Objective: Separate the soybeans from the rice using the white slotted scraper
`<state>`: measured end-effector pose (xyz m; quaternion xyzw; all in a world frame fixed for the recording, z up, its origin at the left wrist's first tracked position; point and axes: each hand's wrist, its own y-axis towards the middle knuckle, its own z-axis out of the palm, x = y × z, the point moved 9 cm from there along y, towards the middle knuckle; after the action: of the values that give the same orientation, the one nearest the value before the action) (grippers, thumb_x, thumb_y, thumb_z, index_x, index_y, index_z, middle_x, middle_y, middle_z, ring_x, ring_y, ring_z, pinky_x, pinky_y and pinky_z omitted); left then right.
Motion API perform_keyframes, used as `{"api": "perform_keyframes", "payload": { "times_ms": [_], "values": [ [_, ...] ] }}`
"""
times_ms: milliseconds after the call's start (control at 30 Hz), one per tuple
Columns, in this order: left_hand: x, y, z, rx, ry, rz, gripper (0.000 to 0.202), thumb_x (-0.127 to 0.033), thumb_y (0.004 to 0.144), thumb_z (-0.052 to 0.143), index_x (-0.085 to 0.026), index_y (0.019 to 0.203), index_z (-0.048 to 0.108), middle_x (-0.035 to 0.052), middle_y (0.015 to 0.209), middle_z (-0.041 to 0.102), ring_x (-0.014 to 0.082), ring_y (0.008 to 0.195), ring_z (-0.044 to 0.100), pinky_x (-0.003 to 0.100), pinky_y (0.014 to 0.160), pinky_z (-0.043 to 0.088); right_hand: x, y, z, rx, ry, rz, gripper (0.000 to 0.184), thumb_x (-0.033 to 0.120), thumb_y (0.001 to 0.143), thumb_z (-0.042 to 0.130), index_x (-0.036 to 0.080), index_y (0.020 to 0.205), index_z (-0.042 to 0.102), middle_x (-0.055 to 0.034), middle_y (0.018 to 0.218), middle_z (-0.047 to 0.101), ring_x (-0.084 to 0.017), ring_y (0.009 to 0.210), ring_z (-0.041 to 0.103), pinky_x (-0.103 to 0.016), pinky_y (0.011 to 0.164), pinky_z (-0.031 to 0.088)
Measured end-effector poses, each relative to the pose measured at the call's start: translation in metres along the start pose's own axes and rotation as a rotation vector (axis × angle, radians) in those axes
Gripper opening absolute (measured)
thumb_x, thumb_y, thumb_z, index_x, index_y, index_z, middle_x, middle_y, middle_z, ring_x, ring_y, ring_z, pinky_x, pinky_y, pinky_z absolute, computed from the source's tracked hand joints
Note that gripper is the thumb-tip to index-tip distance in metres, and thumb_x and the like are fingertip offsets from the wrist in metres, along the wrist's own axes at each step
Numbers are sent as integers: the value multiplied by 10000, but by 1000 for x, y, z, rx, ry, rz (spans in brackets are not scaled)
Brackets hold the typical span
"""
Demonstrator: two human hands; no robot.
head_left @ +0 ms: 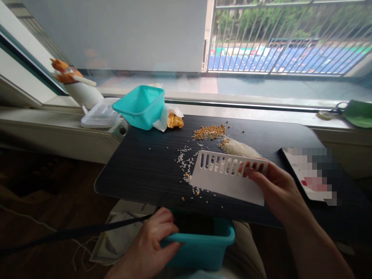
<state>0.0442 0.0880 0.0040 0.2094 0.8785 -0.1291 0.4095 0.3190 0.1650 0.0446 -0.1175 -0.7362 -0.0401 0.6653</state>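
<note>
- Near the front edge of the dark tabletop (139, 170), the right hand (279, 192) pinches a white slotted scraper (229, 178) by its right end, fingers closed on it with fingertips showing through the slots. The blade stands tilted on the surface, its lower edge down, which looks suited to pushing grains toward the front edge.
- Below that front edge, the left hand (154, 242) grips the rim of a teal tub (203, 248), fingers curled over the near-left corner. It is held just under the table edge, in line with the scraper, so it would likely catch whatever comes over.
- Scattered rice grains (186, 164) lie to the left of the scraper, with a few yellow beans among them near its lower left corner.
- Behind the scraper sits one white rice pile (238, 147), and further back toward the window one heap of yellow beans (209, 131), mixed with some rice. The two heaps are near each other but apart.
- At the back-left corner a second teal tub (141, 104) rests tilted against a clear plastic lid (99, 114), touching a white wrapper with something orange inside (173, 119).
- By count: two teal tubs, one scraper, two heaps, one loose scatter.
- On the right edge lies a flat device (308, 174), its face blurred.
</note>
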Motion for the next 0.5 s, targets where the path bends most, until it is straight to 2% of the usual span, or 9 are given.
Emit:
{"api": "perform_keyframes", "payload": {
  "times_ms": [100,367,500],
  "values": [
    [0,1,0,7,-10,-6,196,-49,780,563,-180,679,667,35,788,614,199,827,616,278,706,489,-3,-8,-20,-117,8,24,180,388,782,773,232,871,759,1,768,750,-163,665,658,-233,584,516],
    [1,3,-2,5,-15,-29,188,-64,779,560,-176,695,686,53,822,646,201,827,634,274,710,504,-15,-24,-23,-35,-4,121,283,472,771,774,225,908,764,-26,791,774,-216,656,697,-280,550,549],
    [1,3,-2,8,3,-24,187,-64,782,562,-175,696,685,54,818,646,200,830,640,270,713,507,-18,-28,-28,-59,50,141,277,467,760,792,235,909,762,-18,812,782,-203,672,698,-264,572,555]
  ]
}}
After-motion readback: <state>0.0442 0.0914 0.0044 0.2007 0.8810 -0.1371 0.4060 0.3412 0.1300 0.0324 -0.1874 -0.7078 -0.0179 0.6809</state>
